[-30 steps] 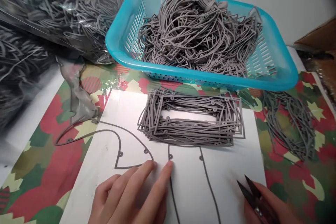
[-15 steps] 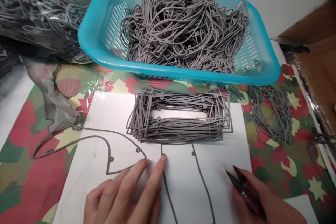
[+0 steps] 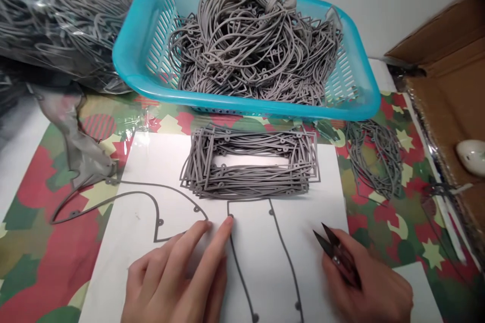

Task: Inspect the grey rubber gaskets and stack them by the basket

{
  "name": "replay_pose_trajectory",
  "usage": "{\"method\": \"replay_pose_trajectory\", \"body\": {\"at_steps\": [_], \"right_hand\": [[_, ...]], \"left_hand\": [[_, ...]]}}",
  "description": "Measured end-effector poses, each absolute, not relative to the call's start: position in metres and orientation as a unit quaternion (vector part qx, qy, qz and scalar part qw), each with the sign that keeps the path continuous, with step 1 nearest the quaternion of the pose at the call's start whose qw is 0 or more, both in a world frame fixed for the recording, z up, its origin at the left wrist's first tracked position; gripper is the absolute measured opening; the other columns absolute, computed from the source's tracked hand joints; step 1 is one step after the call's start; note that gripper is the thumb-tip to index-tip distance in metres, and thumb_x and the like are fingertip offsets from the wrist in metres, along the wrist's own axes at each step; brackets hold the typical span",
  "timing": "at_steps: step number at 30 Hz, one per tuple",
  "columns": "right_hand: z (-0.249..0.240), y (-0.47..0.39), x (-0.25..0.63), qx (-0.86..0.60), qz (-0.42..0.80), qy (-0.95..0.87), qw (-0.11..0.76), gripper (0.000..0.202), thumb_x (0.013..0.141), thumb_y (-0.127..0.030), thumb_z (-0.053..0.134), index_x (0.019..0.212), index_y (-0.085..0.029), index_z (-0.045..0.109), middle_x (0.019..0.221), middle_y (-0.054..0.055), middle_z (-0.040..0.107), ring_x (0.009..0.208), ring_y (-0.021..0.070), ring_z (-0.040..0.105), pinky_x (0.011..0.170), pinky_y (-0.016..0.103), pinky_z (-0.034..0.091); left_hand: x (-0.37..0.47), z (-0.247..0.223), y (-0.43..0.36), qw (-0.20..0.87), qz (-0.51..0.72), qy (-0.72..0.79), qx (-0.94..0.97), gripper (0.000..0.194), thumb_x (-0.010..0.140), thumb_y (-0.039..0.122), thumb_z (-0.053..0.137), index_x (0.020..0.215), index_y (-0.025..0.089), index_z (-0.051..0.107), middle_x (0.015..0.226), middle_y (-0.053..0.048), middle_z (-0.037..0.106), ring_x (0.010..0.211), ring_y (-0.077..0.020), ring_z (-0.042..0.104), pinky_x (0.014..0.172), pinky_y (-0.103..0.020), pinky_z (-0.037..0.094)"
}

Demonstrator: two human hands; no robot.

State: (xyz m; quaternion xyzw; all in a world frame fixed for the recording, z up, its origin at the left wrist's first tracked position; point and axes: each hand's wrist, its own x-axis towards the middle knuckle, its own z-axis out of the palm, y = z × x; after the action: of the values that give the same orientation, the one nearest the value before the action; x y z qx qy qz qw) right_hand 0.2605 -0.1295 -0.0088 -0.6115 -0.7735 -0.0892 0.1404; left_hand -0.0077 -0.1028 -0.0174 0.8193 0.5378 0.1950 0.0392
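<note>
My left hand lies palm down on a white sheet, fingers stretched out. Its index fingertip rests on a small round tab at the upper left of a thin grey rubber outline, whose lower end runs out of view. Another grey curved outline lies left of that hand, its right end near the fingertips. My right hand grips small dark thread snips, with the two blades apart and pointing up-left. Between the snips and the outline there is a gap. Beyond both hands sits a stack of grey rubber frames.
At the back stands a blue basket heaped with grey rubber strands. A clear bag of similar strands is at the left. On the patterned tablecloth lie a loose grey bundle and grey scrap. A cardboard box stands right.
The view has shifted slightly, bringing more of the box into sight at the right. Both hands stay in nearly the same places over the sheet, and the snips are still held.
</note>
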Motion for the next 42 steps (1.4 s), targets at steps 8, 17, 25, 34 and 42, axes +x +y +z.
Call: {"method": "replay_pose_trajectory", "body": {"at_steps": [8, 17, 25, 34, 42], "right_hand": [[-0.007, -0.12, 0.252, -0.617, -0.121, -0.757, 0.177, 0.013, 0.092, -0.02, 0.055, 0.097, -0.015, 0.065, 0.061, 0.0, 0.07, 0.046, 0.0131, 0.061, 0.051, 0.024, 0.044], [-0.008, -0.121, 0.251, -0.634, -0.086, -0.735, 0.224, 0.019, 0.087, -0.018, 0.051, 0.091, -0.015, 0.07, 0.059, 0.001, 0.068, 0.045, 0.0141, 0.059, 0.046, 0.025, 0.038], [-0.007, -0.122, 0.253, -0.646, -0.053, -0.716, 0.259, 0.02, 0.086, -0.019, 0.05, 0.091, -0.015, 0.069, 0.053, -0.002, 0.062, 0.043, 0.0145, 0.055, 0.048, 0.025, 0.035], [-0.007, -0.124, 0.252, -0.667, 0.006, -0.692, 0.277, 0.02, 0.085, -0.022, 0.049, 0.09, -0.017, 0.067, 0.054, -0.001, 0.062, 0.044, 0.0144, 0.053, 0.05, 0.024, 0.033], [0.009, -0.114, 0.235, -0.654, 0.24, -0.639, 0.325, 0.016, 0.084, -0.028, 0.052, 0.087, -0.019, 0.064, 0.051, -0.005, 0.053, 0.046, 0.0123, 0.046, 0.048, 0.022, 0.029]], "left_hand": [[0.003, -0.001, -0.097, 0.053, 0.206, 0.553, 0.806, 0.036, 0.095, 0.016, 0.047, 0.131, 0.019, 0.049, 0.116, -0.013, 0.053, 0.088, -0.0206, 0.056, 0.079, -0.036, 0.04], [0.041, 0.015, -0.056, 0.044, 0.101, 0.499, 0.859, 0.032, 0.094, 0.01, 0.047, 0.116, 0.025, 0.064, 0.101, -0.005, 0.066, 0.086, -0.0224, 0.057, 0.066, -0.033, 0.035], [0.035, -0.001, -0.039, 0.142, 0.193, 0.478, 0.845, 0.013, 0.09, 0.023, 0.061, 0.092, 0.02, 0.074, 0.087, -0.004, 0.066, 0.083, -0.0201, 0.055, 0.071, -0.032, 0.043], [0.052, 0.0, -0.044, 0.134, 0.2, 0.512, 0.825, 0.015, 0.092, 0.021, 0.055, 0.086, 0.019, 0.069, 0.09, -0.005, 0.068, 0.087, -0.0208, 0.057, 0.077, -0.034, 0.044], [0.058, -0.003, -0.052, 0.099, 0.166, 0.509, 0.839, 0.014, 0.093, 0.019, 0.049, 0.088, 0.017, 0.062, 0.093, -0.008, 0.065, 0.09, -0.0246, 0.053, 0.074, -0.037, 0.039]]}}
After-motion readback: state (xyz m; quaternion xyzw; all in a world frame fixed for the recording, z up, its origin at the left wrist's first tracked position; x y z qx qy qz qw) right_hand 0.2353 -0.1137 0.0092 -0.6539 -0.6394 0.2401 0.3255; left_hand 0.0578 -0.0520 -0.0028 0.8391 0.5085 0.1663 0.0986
